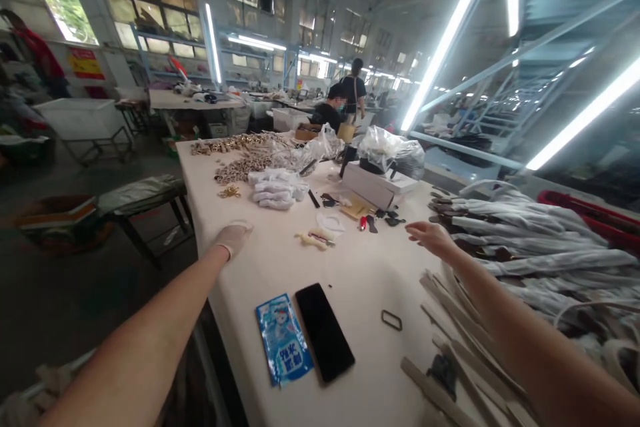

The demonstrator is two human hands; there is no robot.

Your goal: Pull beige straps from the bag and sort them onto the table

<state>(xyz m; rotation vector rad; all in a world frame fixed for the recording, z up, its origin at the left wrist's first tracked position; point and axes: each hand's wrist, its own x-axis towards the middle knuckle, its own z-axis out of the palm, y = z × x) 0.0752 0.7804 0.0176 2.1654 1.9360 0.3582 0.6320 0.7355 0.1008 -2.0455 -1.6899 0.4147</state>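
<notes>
My left hand (236,237), in a thin white glove, lies flat at the left edge of the pale table, holding nothing that I can see. My right hand (429,237) is bare and hovers over the table's right side, fingers loosely bent and slightly apart, with nothing visible in it. Between the hands lie a cream-coloured tied bundle (311,239), a white ring of tape (330,223) and a small red item (363,223). Closer to me are a black phone (325,333), a blue printed packet (284,340) and a dark rectangular metal ring (391,320).
White-wrapped straps (545,233) pile up on the right, with brown flat strips (465,347) nearer. Further back stand white bundles (277,188), metal fittings (245,167), a white box (367,183) and clear plastic bags (385,147). A stool (143,197) stands left; people (354,90) are beyond.
</notes>
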